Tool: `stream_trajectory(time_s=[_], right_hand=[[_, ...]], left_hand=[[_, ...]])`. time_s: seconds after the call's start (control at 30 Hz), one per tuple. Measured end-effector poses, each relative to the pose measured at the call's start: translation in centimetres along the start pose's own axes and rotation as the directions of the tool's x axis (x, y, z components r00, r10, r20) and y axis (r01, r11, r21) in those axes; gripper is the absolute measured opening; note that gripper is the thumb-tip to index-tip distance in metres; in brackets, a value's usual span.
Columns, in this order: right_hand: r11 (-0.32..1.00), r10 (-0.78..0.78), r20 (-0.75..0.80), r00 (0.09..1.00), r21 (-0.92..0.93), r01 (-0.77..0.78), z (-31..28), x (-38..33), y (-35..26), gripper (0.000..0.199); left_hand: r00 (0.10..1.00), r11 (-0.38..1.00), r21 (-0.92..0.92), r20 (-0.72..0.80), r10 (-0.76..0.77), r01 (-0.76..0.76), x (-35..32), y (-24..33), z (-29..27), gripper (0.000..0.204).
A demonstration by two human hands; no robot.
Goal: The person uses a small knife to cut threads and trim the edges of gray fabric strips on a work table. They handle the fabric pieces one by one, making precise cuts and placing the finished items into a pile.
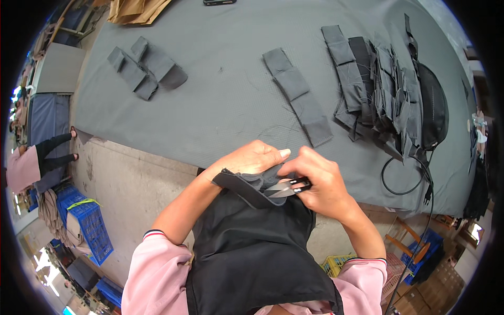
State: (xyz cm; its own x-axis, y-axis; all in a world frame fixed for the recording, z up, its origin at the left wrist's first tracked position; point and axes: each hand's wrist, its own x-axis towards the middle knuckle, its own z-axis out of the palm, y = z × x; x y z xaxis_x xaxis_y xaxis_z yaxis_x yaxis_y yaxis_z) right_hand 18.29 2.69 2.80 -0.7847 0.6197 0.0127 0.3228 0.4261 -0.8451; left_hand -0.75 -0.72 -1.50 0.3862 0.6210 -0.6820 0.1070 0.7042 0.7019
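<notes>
Fabric strip, long axis down-rightward

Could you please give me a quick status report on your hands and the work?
Left hand gripping dark fabric piece. Right hand holding snips, blades at the fabric. Nothing visibly blocking them; grey strip on table just beyond.

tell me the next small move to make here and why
Probably check that the left hand is clear before squeezing the scissors: the right hand holds them at the dark cloth, and most left fingers are hidden from view.
</notes>
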Motion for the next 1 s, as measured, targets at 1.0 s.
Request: stream_trajectory(time_s=[1.0], right_hand=[[0.944,0.218,-0.282,0.934,0.304,-0.128,2.1,-2.6,-0.4,0.012]], left_hand=[[0.702,0.848,0.112,-0.510,0.497,-0.518,-0.6,-0.5,2.8,0.028]])
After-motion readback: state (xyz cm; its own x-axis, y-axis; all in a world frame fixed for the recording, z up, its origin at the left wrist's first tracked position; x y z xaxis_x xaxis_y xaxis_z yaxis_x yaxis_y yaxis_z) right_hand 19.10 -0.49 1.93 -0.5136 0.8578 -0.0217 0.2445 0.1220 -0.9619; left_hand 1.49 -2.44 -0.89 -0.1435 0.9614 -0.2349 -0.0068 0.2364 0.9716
